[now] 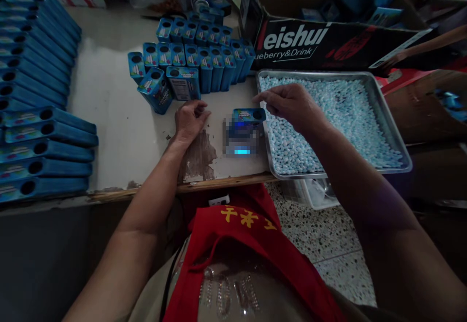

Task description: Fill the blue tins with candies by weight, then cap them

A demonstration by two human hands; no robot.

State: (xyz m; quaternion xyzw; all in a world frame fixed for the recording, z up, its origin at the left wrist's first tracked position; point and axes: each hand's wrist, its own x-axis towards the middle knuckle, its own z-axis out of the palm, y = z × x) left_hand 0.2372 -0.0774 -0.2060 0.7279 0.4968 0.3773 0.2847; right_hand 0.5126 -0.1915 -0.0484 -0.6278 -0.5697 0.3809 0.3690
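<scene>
A blue tin (249,114) with a dark round hole in its top stands at the middle of the table, on or just behind a small blurred device (241,139) with a lit blue display. To its left, my left hand (189,121) rests near the table with fingers loosely bent, thumb apart and nothing visible in it. My right hand (290,104) hangs over the left rim of a metal tray (407,159) full of pale blue and white candies (346,117). Its fingers are drawn together, pointing left just above the tin; anything small between them is hidden.
Several blue tins (206,64) stand in rows behind my left hand. More tins (44,142) lie stacked along the left side. A black cardboard box (339,44) holding tins sits behind the tray. Another person's arm (426,44) reaches in at right.
</scene>
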